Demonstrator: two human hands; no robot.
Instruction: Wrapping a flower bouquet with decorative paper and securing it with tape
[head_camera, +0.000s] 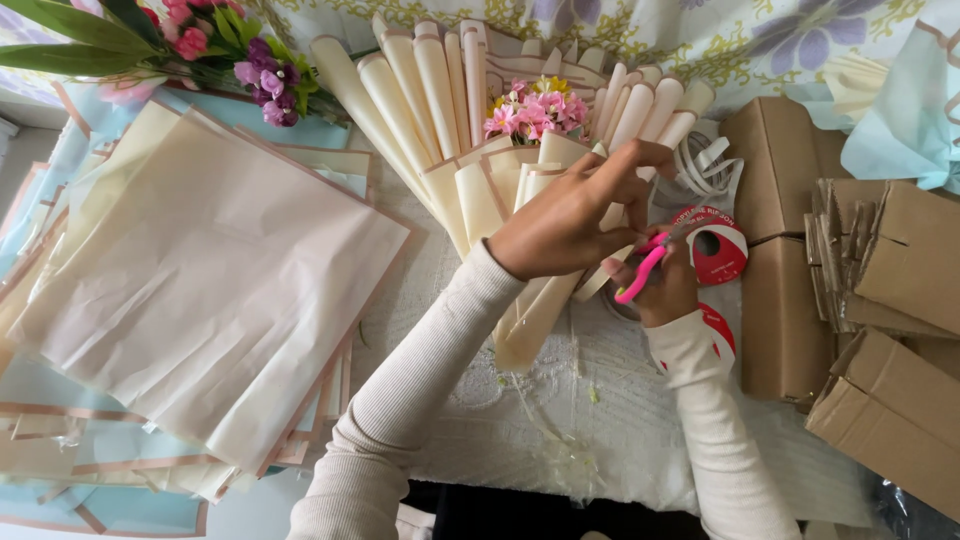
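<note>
A bouquet lies on the white cloth, its pink and yellow flowers (535, 108) ringed by cream paper folded into a fan (420, 90). My left hand (575, 215) rests on the bouquet's wrapped lower part, pressing the cream paper. Just right of it, my right hand (665, 290) holds pink-handled scissors (645, 268). A red and white tape roll (715, 250) lies beside that hand, with white ribbon (700, 160) above it.
A stack of cream and pale-blue wrapping sheets (200, 290) covers the left. Pink and purple flowers with green leaves (230, 50) lie at the top left. Flattened cardboard boxes (880, 300) fill the right side. Floral cloth (740, 40) runs along the top.
</note>
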